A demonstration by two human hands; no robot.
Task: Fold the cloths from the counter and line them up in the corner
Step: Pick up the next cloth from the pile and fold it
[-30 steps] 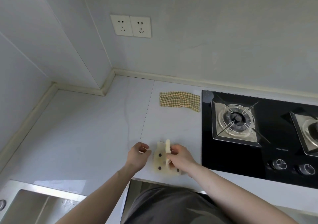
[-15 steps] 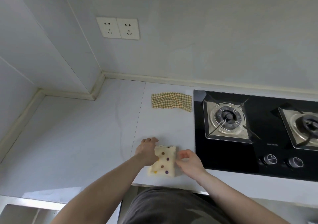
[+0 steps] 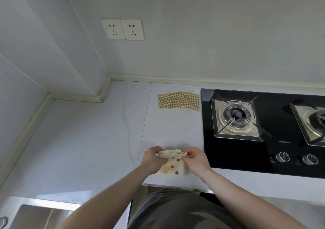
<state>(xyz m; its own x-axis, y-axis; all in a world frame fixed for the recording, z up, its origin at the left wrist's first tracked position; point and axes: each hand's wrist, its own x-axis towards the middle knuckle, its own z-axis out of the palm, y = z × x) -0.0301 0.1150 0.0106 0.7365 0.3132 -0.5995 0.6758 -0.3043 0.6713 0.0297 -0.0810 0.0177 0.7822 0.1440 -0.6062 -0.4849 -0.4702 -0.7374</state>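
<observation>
Two hands hold one small cream cloth with coloured dots (image 3: pixel 173 165) at the front edge of the white counter (image 3: pixel 98 140): the left hand (image 3: pixel 152 160) pinches its far left corner and the right hand (image 3: pixel 196 160) pinches its far right corner, lifting the scalloped far edge while the near part lies on the counter. At 12 o'clock from it, well apart, a yellow checked cloth (image 3: pixel 178 100) lies loosely folded (a little crumpled), just beside the black gas hob (image 3: pixel 228 154), which is at 3 o'clock from the hands.
</observation>
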